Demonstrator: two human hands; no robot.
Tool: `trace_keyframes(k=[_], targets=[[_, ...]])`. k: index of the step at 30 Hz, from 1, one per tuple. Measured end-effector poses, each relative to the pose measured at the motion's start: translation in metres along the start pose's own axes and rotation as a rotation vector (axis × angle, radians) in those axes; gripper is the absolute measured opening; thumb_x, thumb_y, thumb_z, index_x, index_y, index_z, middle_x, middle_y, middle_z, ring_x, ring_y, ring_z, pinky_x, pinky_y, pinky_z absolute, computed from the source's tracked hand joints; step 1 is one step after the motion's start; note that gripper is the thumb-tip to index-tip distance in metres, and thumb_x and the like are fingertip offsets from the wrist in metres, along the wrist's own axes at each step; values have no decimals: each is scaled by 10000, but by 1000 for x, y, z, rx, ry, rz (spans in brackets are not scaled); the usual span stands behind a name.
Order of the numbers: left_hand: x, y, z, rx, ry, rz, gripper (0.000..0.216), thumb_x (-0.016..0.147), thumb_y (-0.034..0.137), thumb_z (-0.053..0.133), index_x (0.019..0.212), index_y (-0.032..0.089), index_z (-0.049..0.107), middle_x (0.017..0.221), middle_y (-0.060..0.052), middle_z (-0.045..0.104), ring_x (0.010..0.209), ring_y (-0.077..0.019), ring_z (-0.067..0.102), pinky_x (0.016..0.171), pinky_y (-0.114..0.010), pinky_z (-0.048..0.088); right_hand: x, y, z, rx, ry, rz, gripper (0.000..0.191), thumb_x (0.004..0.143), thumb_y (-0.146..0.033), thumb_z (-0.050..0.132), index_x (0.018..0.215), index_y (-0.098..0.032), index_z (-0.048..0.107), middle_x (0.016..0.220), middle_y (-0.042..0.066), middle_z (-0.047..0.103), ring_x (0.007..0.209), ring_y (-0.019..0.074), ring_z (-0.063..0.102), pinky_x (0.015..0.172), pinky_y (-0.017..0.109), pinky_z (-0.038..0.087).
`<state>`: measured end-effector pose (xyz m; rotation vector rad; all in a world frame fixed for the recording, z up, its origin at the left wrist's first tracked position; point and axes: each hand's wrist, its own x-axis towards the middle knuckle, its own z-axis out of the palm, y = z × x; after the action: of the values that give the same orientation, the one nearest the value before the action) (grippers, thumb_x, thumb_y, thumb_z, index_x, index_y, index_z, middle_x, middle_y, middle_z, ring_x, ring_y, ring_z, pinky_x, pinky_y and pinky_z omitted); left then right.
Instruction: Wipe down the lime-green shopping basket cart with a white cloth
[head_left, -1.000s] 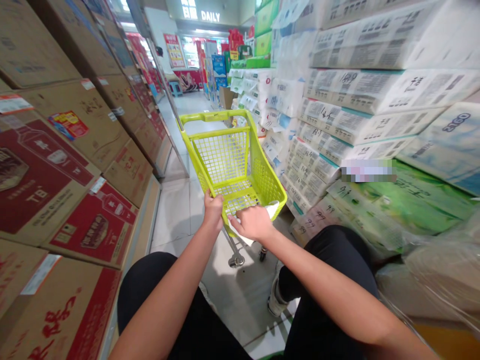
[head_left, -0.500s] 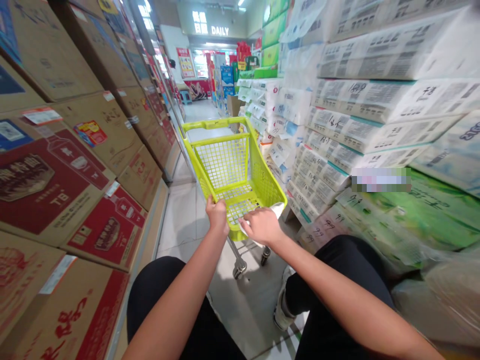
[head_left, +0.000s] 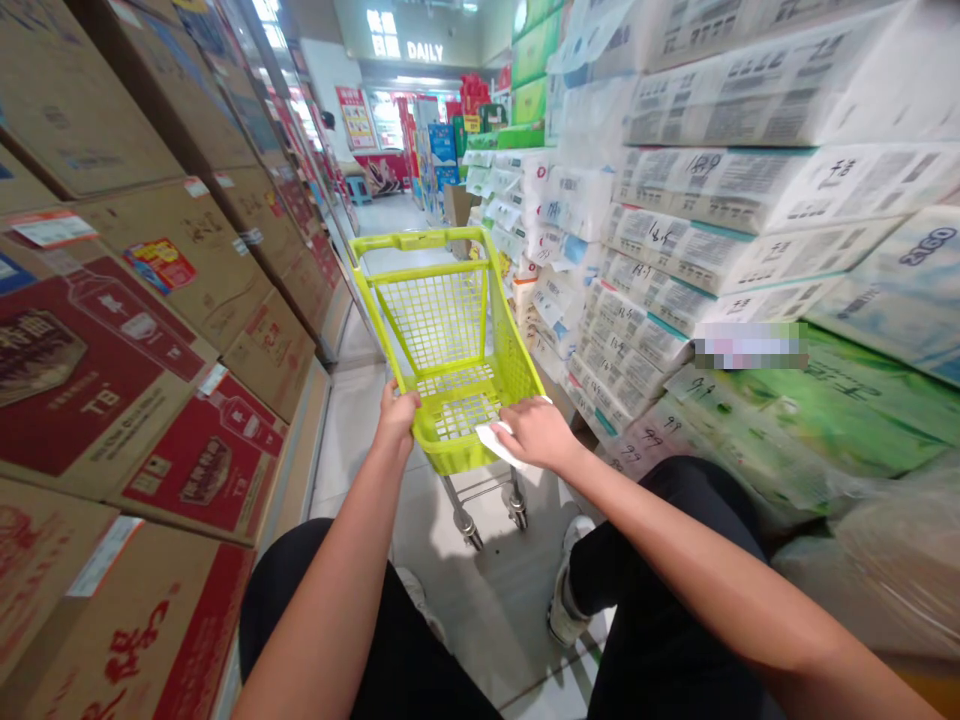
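Observation:
A yellow-green plastic shopping cart (head_left: 466, 461) on a metal frame with wheels stands in front of my knees, its basket showing a grid floor and back panel. My left hand (head_left: 396, 416) is closed round the near left corner of the basket rim. At the near right corner, my right hand (head_left: 536, 432) presses a white cloth (head_left: 501, 440) against the rim, its fingers curled over it. Part of the cloth hangs out below that hand; whether it is fabric or paper I cannot tell.
Stacked cardboard cartons (head_left: 97, 360) line the left side on a low ledge. Tall stacks of wrapped paper packs (head_left: 675, 240) rise close on the right, with green packs (head_left: 862, 400) lower down. A tiled aisle (head_left: 390, 215) runs ahead past a blue stool (head_left: 358, 189) and a person.
My right hand has slid the cloth along the near right rim. My left hand has shifted slightly left with the cart's corner. The view has turned a little, moving the cart left.

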<state>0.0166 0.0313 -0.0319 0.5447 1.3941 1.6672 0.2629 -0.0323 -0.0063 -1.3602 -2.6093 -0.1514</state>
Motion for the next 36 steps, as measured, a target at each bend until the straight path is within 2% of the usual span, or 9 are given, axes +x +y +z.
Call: trace_keyframes(k=[2, 5, 10, 13, 17, 21, 25, 31, 36], targets=[[-3, -1, 3, -18, -4, 6, 495, 474, 151, 550, 962, 218, 592, 733, 16, 683, 638, -182, 651, 653, -312, 568, 1, -8, 2, 18, 31, 25, 509, 1106, -523, 358, 1002, -188, 726, 981, 100, 786, 939, 253, 697, 841, 365, 374], [-20, -13, 16, -90, -22, 63, 439, 491, 202, 552, 927, 211, 599, 761, 15, 686, 639, -160, 640, 686, -312, 573, 8, -39, 5, 74, 59, 47, 505, 1116, -486, 341, 990, -208, 743, 997, 75, 794, 950, 241, 703, 830, 360, 382], [-48, -37, 36, -193, -51, 147, 410, 506, 237, 566, 915, 225, 547, 777, 30, 667, 672, -156, 648, 724, -318, 583, 14, -78, 8, 105, 37, 107, 523, 1109, -485, 335, 966, -210, 756, 932, 82, 792, 862, 239, 715, 774, 355, 386], [-46, -39, 36, -171, -69, 147, 433, 513, 229, 556, 946, 231, 545, 800, 26, 673, 733, -177, 681, 757, -333, 596, 7, -66, 8, 83, 35, 65, 498, 1102, -498, 362, 969, -196, 735, 922, 93, 781, 867, 245, 704, 806, 359, 379], [-27, -29, 25, -68, -155, 130, 443, 531, 224, 570, 971, 212, 622, 891, -27, 735, 841, -224, 722, 813, -367, 613, -6, -24, 12, 17, 81, -11, 412, 1084, -475, 426, 992, -178, 697, 961, 101, 757, 894, 245, 655, 828, 366, 349], [-3, -17, 13, 6, -203, 106, 462, 502, 212, 573, 955, 184, 657, 859, -49, 736, 861, -263, 726, 811, -389, 604, -12, 12, 19, -80, 176, -23, 397, 1084, -467, 426, 970, -180, 676, 948, 108, 717, 926, 262, 586, 854, 386, 328], [10, -13, 11, -10, -218, 97, 453, 497, 219, 580, 941, 182, 665, 855, -50, 730, 847, -259, 724, 817, -392, 595, -10, 16, 24, -108, 255, -24, 402, 1076, -501, 438, 980, -189, 674, 969, 110, 696, 956, 274, 549, 902, 402, 322], [-13, -17, 25, -135, -122, 120, 477, 505, 230, 563, 978, 202, 616, 924, -59, 742, 803, -233, 718, 798, -378, 599, 1, -4, 21, -11, 201, -11, 457, 1129, -412, 355, 932, -215, 717, 920, 66, 746, 890, 237, 592, 827, 395, 292], [-49, -32, 41, -175, -69, 192, 438, 598, 231, 562, 1036, 223, 580, 987, -59, 722, 864, -227, 717, 841, -378, 594, 4, 14, 20, 1, 166, 103, 577, 1141, -336, 295, 781, -186, 721, 784, 90, 744, 791, 227, 634, 792, 399, 296]])
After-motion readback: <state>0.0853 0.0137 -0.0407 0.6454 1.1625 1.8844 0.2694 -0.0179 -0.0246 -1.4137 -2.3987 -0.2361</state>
